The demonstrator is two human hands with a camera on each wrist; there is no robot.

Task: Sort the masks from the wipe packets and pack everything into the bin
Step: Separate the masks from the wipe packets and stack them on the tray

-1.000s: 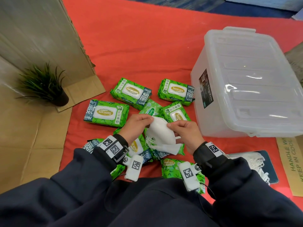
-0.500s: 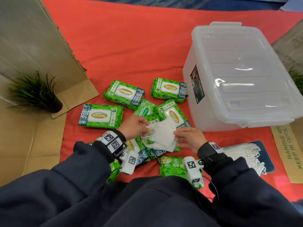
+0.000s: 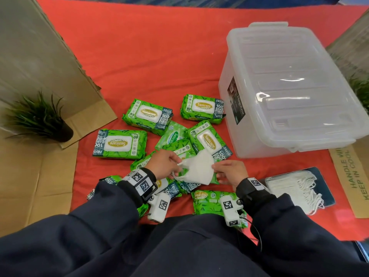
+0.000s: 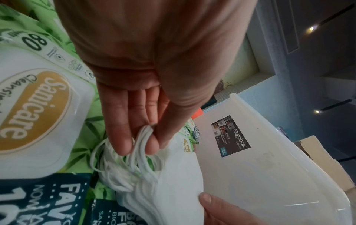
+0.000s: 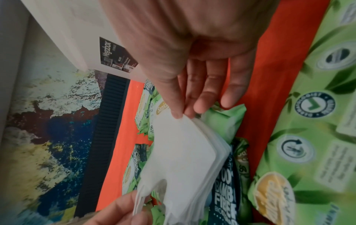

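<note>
My left hand [image 3: 162,163] pinches the ear loops and my right hand [image 3: 229,171] pinches the far edge of a white mask stack [image 3: 197,169], held above the green wipe packets [image 3: 119,143] beside the lidded bin [image 3: 289,86].

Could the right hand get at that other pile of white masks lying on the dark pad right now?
Probably yes: the pile of masks lies just beside the right hand with nothing between, but that hand is pinching the held masks.

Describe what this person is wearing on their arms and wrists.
Both arms are in dark navy sleeves. The left hand and right hand are bare. Each wrist carries a black band with white square-coded tags, and a small white camera block hangs below it. A thin black cable trails from the right one.
</note>
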